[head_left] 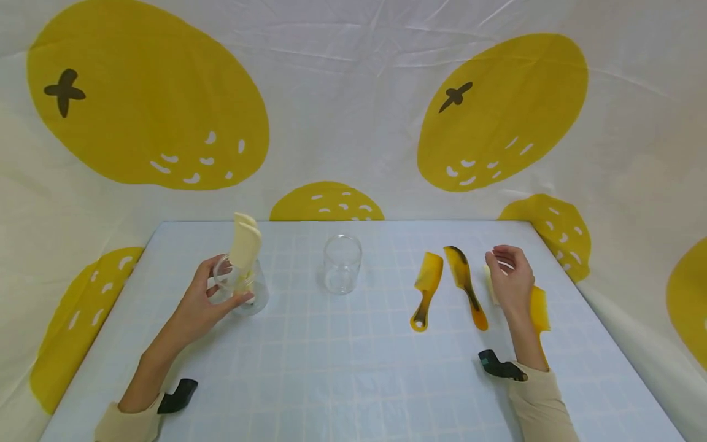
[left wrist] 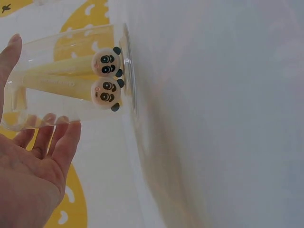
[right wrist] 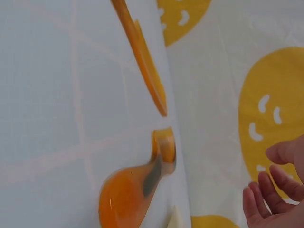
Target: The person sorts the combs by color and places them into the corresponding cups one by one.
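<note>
Taking the table top as a clock face with twelve at its far edge, the left hand stands toward ten o'clock, gripping a clear glass, thumb on one side of the wall and fingers on the other. Two cream utensils lean inside it, broad ends above the rim and panda heads down by the base; whether that base touches the table I cannot tell. The step in hand seems to be managing this loaded glass, and it calls for a firm but light hold with the wall kept near upright, since the broad tops look likely to swing the utensils over if it tips. Thumb and fingers are best kept low and opposite each other, so the smooth wall does not twist. Toward two o'clock the right hand has its fingers loosely bent, with nothing seen between them; a cream piece shows at its nine o'clock side and a yellow comb at its four o'clock. That hand would do well to pinch narrow handles rather than broad ends, staying clear of the two amber combs to its left. An empty tumbler stands toward twelve, well apart from both hands, so the glass should be kept from drifting into it.
</note>
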Demonstrator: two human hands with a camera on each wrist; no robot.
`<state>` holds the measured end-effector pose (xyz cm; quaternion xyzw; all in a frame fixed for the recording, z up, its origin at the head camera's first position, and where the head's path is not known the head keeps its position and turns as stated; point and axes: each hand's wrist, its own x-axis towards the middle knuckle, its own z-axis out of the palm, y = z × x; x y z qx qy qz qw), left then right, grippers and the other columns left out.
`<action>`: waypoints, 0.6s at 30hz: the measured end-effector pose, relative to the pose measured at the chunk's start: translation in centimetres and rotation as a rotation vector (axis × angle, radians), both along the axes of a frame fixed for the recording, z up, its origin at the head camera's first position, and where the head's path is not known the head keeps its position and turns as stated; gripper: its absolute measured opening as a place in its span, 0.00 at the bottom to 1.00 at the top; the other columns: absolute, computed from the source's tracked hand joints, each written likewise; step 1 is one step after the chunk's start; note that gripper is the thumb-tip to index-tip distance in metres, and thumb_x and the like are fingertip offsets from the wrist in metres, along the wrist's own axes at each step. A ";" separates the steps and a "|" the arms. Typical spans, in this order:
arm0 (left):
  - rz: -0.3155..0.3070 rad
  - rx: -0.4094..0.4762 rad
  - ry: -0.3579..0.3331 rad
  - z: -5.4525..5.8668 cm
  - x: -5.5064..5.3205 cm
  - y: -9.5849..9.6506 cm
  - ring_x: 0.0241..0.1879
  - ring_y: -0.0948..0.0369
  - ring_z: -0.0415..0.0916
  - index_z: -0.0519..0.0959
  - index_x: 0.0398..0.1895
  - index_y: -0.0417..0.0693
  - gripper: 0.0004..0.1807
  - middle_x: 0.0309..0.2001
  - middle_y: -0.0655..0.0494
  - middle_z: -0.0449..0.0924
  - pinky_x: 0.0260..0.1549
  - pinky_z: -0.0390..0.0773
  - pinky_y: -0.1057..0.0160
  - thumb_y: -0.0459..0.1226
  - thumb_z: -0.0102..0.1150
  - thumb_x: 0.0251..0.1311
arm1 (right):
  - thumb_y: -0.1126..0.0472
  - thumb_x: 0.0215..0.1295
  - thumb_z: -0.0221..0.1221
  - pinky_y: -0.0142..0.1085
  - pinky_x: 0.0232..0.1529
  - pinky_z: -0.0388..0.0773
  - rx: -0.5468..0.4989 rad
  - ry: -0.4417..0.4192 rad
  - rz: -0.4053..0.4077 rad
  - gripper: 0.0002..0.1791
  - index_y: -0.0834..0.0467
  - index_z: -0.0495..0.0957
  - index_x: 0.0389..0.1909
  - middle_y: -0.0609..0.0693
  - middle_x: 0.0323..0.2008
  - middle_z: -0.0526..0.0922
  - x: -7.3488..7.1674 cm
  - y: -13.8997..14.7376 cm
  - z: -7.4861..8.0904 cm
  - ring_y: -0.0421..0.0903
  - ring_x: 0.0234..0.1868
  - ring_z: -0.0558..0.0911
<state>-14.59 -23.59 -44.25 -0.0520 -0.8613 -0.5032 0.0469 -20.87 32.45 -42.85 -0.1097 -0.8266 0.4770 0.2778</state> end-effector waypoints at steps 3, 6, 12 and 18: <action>0.000 0.000 0.000 0.0 -0.1 0.0 0.69 0.39 0.57 0.48 0.77 0.37 0.53 0.69 0.33 0.59 0.64 0.61 0.27 0.42 0.75 0.60 | 0.57 0.73 0.62 0.31 0.59 0.78 0.021 -0.073 -0.036 0.20 0.65 0.76 0.58 0.58 0.52 0.81 0.1 0.5 -0.1 0.39 0.49 0.78; 0.001 -0.002 -0.001 -0.1 -0.1 0.0 0.69 0.39 0.57 0.48 0.77 0.37 0.53 0.69 0.33 0.59 0.64 0.61 0.27 0.43 0.75 0.60 | 0.56 0.73 0.61 0.36 0.62 0.77 0.033 -0.134 -0.045 0.21 0.65 0.75 0.60 0.59 0.55 0.80 0.1 1.1 -0.2 0.45 0.52 0.78; -0.004 -0.001 0.000 0.0 0.0 0.0 0.69 0.40 0.58 0.48 0.77 0.36 0.53 0.68 0.34 0.59 0.64 0.61 0.27 0.43 0.75 0.60 | 0.60 0.75 0.58 0.48 0.67 0.73 0.064 -0.249 -0.016 0.23 0.66 0.71 0.65 0.63 0.60 0.77 0.1 2.2 -0.6 0.56 0.60 0.76; -0.005 -0.001 -0.002 0.1 0.1 -0.1 0.69 0.41 0.58 0.48 0.77 0.37 0.52 0.68 0.35 0.59 0.65 0.61 0.28 0.42 0.75 0.61 | 0.63 0.75 0.57 0.53 0.69 0.69 0.083 -0.334 0.002 0.24 0.67 0.67 0.67 0.66 0.64 0.73 -0.1 2.8 -1.1 0.62 0.65 0.73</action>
